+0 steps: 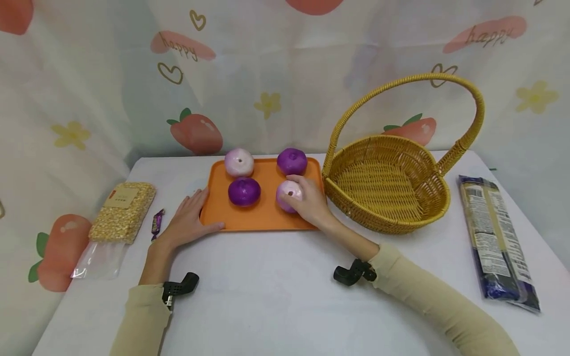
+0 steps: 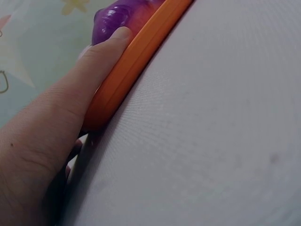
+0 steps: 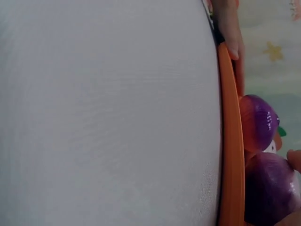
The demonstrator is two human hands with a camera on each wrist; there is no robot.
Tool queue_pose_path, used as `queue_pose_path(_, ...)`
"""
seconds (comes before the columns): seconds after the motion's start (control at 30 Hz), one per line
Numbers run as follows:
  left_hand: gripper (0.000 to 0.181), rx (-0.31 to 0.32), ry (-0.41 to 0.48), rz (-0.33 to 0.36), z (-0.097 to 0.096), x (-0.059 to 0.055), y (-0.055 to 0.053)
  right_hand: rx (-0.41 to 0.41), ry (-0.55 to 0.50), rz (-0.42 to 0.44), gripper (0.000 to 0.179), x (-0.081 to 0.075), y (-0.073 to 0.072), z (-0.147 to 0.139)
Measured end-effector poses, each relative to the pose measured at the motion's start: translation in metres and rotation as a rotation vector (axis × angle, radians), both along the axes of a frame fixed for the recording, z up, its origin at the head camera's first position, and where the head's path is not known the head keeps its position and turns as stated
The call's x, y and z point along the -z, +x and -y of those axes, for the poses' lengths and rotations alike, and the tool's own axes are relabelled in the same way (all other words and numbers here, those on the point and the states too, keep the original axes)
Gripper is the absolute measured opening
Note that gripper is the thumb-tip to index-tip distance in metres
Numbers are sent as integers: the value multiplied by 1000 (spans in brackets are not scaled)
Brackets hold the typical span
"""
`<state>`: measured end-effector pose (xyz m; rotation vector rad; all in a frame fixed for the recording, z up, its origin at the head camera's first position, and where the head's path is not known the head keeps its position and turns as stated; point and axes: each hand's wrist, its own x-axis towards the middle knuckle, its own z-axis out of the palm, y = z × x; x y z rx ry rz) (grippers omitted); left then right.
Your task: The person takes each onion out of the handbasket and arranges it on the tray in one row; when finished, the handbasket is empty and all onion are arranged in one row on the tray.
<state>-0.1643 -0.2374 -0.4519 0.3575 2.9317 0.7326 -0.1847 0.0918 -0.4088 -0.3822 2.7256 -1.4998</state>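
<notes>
My right hand (image 1: 311, 200) grips a pale purple onion (image 1: 285, 190) at the front right of the orange tray (image 1: 267, 222). In the right wrist view, fingertips lie against that onion (image 3: 270, 186) from the side. My left hand (image 1: 189, 220) rests at the tray's front left corner, fingers extended along the left side. Its thumb lies over the front rim in the left wrist view, while its other fingers are mostly hidden there. Beside the held onion sit a dark purple onion (image 1: 244, 192), a pale one (image 1: 239, 162) behind it, and another dark one (image 1: 292, 161) at the back right.
A yellow wicker basket (image 1: 378, 222) with a tall handle stands just right of the tray. Farther right lies a long, dark blue plastic package (image 1: 494, 237). At the left are a bag of yellow grains (image 1: 126, 215) and a small purple wrapped candy (image 1: 157, 222). A printed curtain hangs behind.
</notes>
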Motion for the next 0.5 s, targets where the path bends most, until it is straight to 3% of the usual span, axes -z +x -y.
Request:
queue_pose_path(0.23,112,-5,-2,4,2,1,2,-54,127,-86,64,2,6,-1)
queue_pose_path(0.5,112,-10,13,-15,2,-1,-1,-95,326,-263,60,-23,12,-9)
